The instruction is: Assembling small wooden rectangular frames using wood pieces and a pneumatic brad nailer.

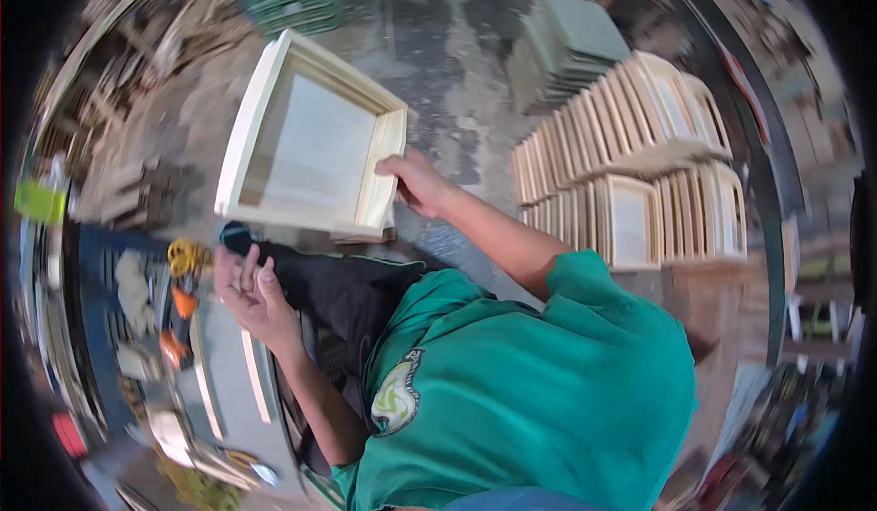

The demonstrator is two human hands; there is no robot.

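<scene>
From the head camera, your right hand (416, 182) gripped the near right corner of the pale wooden tray frame (311, 136), fingers curled over its rim, the frame tilted above the floor. Your left hand (251, 287) hung open and empty, fingers loosely spread, near the left side, beside an orange tool (178, 319); stacked frames (630, 173) stood well apart at far right.

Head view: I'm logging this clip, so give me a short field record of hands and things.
right hand: grips the near corner of the pale wooden frame
left hand: open, palm up, holds nothing; a small dark round thing by its fingers
frame: tilted, held above the floor
nearby: rows of like frames to the right; orange tool on the left
</scene>
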